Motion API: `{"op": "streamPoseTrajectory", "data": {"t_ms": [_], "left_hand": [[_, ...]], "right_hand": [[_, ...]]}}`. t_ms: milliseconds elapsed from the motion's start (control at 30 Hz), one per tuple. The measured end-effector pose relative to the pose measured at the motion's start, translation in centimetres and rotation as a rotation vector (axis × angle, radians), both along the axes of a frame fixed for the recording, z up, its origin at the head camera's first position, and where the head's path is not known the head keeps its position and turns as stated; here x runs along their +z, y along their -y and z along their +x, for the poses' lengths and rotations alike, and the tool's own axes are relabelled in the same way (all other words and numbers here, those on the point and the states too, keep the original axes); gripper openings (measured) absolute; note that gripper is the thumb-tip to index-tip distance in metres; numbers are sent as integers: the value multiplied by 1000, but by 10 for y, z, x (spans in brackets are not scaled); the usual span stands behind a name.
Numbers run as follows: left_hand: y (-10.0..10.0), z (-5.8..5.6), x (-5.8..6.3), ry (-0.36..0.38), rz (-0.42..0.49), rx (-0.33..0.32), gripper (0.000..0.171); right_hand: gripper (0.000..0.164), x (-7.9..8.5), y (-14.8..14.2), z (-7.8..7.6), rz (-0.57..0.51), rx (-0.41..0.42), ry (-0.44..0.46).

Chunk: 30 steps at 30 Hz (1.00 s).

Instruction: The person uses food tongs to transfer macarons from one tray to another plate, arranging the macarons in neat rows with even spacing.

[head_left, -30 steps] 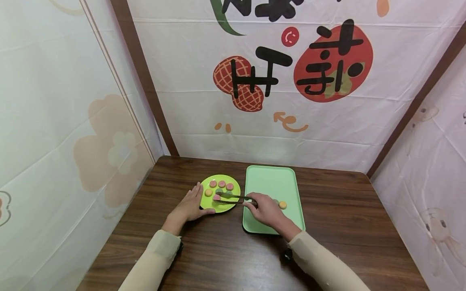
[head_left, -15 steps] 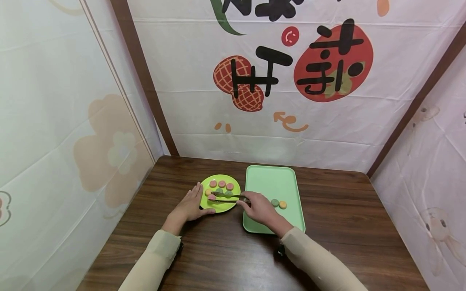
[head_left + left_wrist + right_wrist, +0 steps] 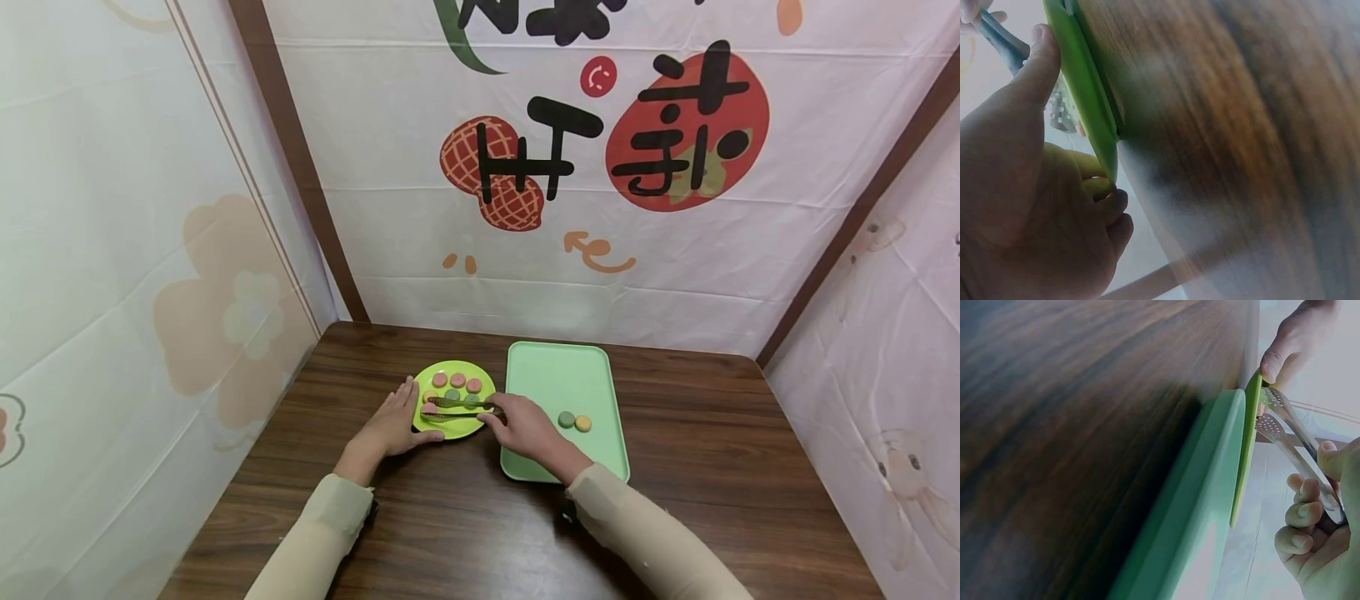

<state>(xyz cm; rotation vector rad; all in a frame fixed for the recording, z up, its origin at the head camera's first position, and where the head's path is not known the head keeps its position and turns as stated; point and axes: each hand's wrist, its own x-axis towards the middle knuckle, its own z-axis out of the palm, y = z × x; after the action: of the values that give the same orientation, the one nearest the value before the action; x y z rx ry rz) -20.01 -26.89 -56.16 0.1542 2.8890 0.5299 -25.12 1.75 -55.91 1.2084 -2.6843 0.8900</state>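
My left hand (image 3: 388, 423) grips the rim of a lime-green plate (image 3: 467, 427), thumb along its near edge and fingers along its left side. On the plate lie several small round macaron-like pieces in pink, yellow and green. Metal tongs (image 3: 1297, 450) with perforated tips are in my right hand (image 3: 527, 427), fingers and thumb wrapped around the handle end. Low over the plate, the parted tips flank a pink piece (image 3: 429, 409) near my left thumb. The tongs partly cover the yellow piece (image 3: 431, 396) and the green pieces behind them.
A mint-green tray (image 3: 558, 367) lies right of the plate, under my right hand. It bears a green piece (image 3: 566, 419) and a yellow piece (image 3: 583, 423) side by side. Printed cloth walls enclose the brown wooden table (image 3: 450, 517) at the back and sides.
My right hand and the tongs have moved left over the plate, and the pink piece at their tips has shifted left with them. My left hand has stayed in place.
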Motion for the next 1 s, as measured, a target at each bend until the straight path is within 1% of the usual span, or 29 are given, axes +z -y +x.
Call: {"op": "streamPoseTrajectory", "data": {"t_ms": [133,267,633,1000], "left_hand": [[0,0,-2,0,-1,-1,120],[1,-1,-3,-2,-3,-3,121],[1,0,0,-3,0,-4,120],[1,0,0,-5,0,2,120]], "right_hand": [[23,-1,3,-1,-8,-2,-14],[23,-2,5,-1,-8,-1,-8],[22,3,8,0,-3,-14,0],[24,3,10,1,13,-21,25]]}}
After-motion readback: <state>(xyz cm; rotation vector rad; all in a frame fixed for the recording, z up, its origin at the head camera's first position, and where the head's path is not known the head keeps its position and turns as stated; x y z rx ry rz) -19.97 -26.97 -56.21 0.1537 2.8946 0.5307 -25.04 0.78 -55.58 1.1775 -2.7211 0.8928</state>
